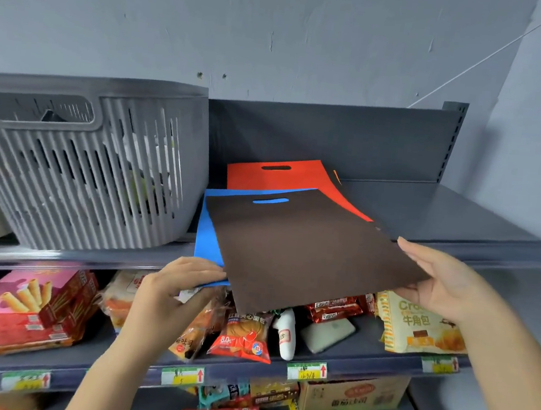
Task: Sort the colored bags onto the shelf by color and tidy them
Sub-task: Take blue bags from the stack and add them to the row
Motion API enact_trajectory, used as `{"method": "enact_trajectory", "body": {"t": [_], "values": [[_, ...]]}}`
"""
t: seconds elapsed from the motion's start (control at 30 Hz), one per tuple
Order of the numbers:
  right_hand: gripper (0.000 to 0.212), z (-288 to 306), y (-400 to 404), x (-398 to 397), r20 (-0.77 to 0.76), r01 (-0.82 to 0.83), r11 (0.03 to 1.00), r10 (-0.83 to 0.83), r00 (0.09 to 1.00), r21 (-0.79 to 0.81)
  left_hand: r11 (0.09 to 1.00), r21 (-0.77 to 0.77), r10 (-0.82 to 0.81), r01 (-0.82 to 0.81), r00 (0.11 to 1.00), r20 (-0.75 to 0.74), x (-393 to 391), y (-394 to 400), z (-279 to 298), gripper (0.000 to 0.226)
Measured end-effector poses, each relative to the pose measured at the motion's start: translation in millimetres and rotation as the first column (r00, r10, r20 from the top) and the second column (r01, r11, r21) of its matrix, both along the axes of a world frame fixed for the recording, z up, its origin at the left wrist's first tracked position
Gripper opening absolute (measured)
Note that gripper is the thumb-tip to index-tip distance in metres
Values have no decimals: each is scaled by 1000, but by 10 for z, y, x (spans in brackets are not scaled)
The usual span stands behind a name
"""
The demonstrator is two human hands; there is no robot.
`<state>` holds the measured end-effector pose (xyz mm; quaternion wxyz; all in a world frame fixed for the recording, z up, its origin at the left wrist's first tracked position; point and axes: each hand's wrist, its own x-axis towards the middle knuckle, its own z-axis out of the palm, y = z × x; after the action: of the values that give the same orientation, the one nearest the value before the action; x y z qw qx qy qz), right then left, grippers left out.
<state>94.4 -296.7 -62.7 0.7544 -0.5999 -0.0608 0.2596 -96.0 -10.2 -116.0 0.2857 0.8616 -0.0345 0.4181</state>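
Note:
A flat brown bag (308, 248) lies tilted on top of a blue bag (207, 241) on the top shelf (443, 215), its near end hanging over the shelf's front edge. Behind them a red bag (285, 176) lies flat, with an orange corner showing at its right. My left hand (175, 290) pinches the near left corner of the bags, at the blue one's edge. My right hand (436, 283) holds the brown bag's near right corner, fingers along its right edge and thumb beneath.
A grey slatted plastic basket (84, 167) stands on the top shelf at the left, close to the bags. The shelf's right part is bare metal. Below, packed snack boxes (24, 306) and bread packets (422, 328) fill the lower shelves.

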Motion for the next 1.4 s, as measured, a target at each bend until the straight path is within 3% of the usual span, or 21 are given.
{"method": "enact_trajectory", "body": {"t": [0.03,0.1,0.23,0.33,0.4,0.47,0.6,0.73,0.9,1.0,1.1,1.27,1.33,1.4], "values": [[17,-15,16,-18,-18,-2,1000,2,1000,-7,998,-64,-28,27,999,-25,-59,-7,-3,43],[15,-47,70,-66,-24,-16,996,14,1000,-86,972,-219,-104,86,992,-72,-185,-30,1,29],[15,-142,171,-200,68,-17,973,33,997,-230,808,-571,-167,143,986,11,-357,-86,-23,32],[16,-224,167,-375,100,46,964,-20,995,-262,556,-831,-33,26,999,9,-310,-56,-71,25],[18,-290,118,-507,117,94,957,-64,991,-275,382,-924,-120,2,992,-47,-243,-17,-100,36],[23,-357,39,-642,126,143,953,-112,986,-267,320,-946,-153,-58,982,-112,-173,-14,-127,50],[37,-547,-229,-896,78,226,942,-213,974,-249,345,-917,-253,-198,922,-294,-85,-197,-216,43],[38,-739,-591,-1167,45,265,924,-263,964,-275,509,-842,-369,-179,838,-401,-119,-493,-421,12],[18,-921,-995,-1567,64,333,868,-334,941,-368,793,-592,-286,-145,769,-572,-96,-861,-660,44],[19,-1026,-1234,-1785,122,415,826,-400,908,-381,907,-421,-245,-14,796,-553,-106,-1151,-668,54],[25,-1080,-1451,-2023,182,499,788,-466,866,-360,910,-403,-303,101,823,-480,-117,-1419,-675,52],[26,-1174,-1805,-2413,194,654,705,-626,756,-275,832,-530,-421,164,808,-412,-83,-1768,-765,43],[22,-1184,-1962,-2555,188,708,663,-684,705,-244,770,-608,-491,194,789,-369,-70,-1955,-750,39],[20,-1190,-2124,-2673,184,765,607,-744,642,-215,644,-730,-591,231,756,-282,-82,-2127,-710,35]]}}
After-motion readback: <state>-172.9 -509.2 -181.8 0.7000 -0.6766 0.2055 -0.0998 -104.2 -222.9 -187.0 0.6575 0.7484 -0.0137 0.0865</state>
